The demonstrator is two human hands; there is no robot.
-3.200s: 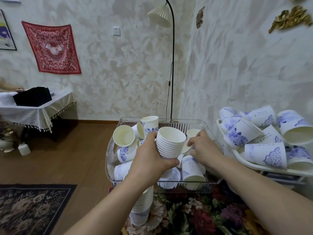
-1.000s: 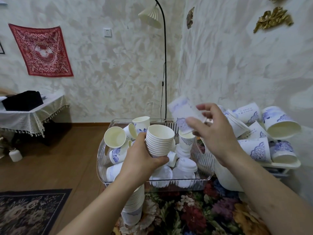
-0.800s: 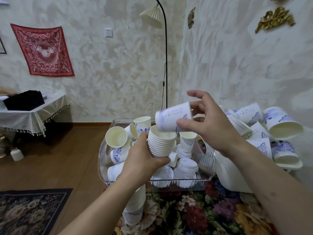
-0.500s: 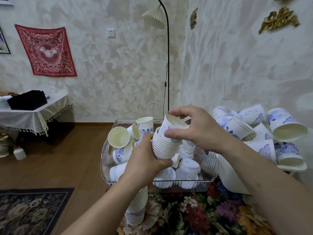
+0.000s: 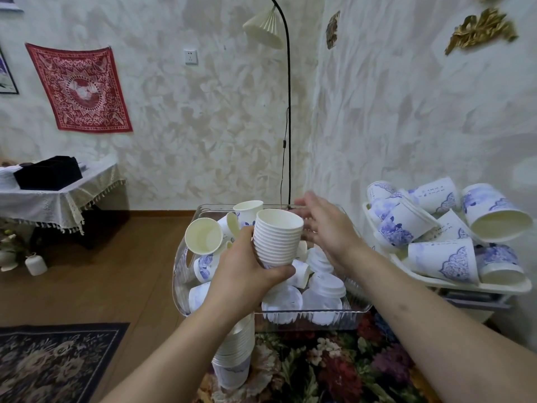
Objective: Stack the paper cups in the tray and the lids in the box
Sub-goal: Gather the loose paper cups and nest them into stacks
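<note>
My left hand (image 5: 247, 274) grips a tall stack of nested white paper cups (image 5: 276, 237), held tilted above the clear plastic box (image 5: 360, 311). The stack runs down behind my left forearm to its bottom end (image 5: 232, 365). My right hand (image 5: 325, 228) hovers just right of the stack's top with fingers spread, holding nothing. Inside the box lie loose cups (image 5: 203, 237) and several white lids (image 5: 327, 285). A white tray (image 5: 494, 286) on the right holds a pile of blue-patterned cups (image 5: 441, 258) lying on their sides.
The box rests on a floral tablecloth (image 5: 334, 367). A floor lamp (image 5: 287, 112) stands behind the box by the wall corner. At far left are a cloth-covered side table (image 5: 58, 196), wooden floor and a dark rug (image 5: 58, 362).
My right hand took a cup from the box, set it into the top of the stack, then let go and drew back to the right with fingers spread. My left hand kept gripping the stack.
</note>
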